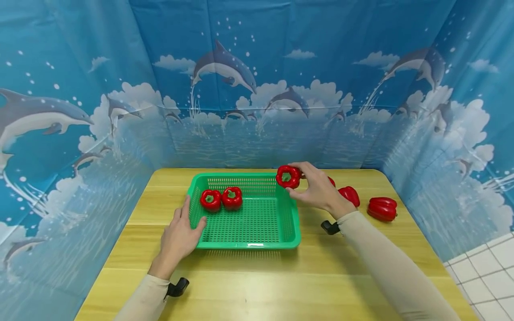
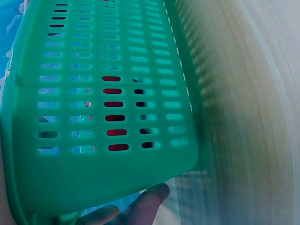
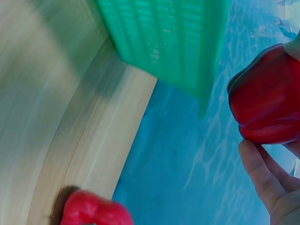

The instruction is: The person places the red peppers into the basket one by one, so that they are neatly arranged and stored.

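My left hand holds the left side of a green plastic basket, thumb at the inner side and fingers along the outer wall. In the left wrist view, fingertips show at the basket's slotted wall. Two red bell peppers, a left one and a right one, stand side by side in the basket's back left. Over the back right corner, my right hand grips another red bell pepper between thumb and fingers; that pepper is raised above the rim.
Right of the basket, more red bell peppers lie on the wooden table: one at the far right, one nearer, and another partly hidden behind my right hand. A dolphin-print curtain encloses the back and sides.
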Demonstrator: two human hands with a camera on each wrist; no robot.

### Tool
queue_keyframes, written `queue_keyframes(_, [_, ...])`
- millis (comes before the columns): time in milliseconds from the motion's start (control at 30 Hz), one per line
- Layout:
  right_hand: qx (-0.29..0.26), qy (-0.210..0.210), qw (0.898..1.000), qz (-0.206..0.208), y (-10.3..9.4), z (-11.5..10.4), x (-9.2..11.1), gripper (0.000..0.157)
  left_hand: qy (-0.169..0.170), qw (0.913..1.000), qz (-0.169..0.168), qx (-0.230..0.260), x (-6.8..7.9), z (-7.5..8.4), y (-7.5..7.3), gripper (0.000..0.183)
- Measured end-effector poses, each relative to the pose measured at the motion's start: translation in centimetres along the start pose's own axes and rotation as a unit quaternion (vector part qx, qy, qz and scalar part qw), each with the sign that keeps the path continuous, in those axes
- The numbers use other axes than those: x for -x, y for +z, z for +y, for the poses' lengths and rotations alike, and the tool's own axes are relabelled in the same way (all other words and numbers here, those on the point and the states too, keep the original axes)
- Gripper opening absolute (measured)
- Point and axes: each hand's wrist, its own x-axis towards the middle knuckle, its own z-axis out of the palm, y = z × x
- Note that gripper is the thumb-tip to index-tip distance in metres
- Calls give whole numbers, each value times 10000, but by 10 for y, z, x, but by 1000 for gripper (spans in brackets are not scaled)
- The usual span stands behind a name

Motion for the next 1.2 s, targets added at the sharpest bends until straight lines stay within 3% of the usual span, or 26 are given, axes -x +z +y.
queue_keyframes(300, [126,101,9992,-372,7,-23,-18,72,-39,9999,-96,15,3,1,0,95])
queue_keyframes(633, [-741,331,9931,-846,19,-34,-37,67,7,9999,-135,-34,1,3,-1,95])
queue_keyframes(867, [-614,522,9891,-1231,27,-40,-48,66,1,9999,-102,-108,0,3,-5,95])
queue_keyframes(1200, [-510,830,9755,-1971,43,-46,-58,67,18,9999,-112,-51,2,1,-2,95])
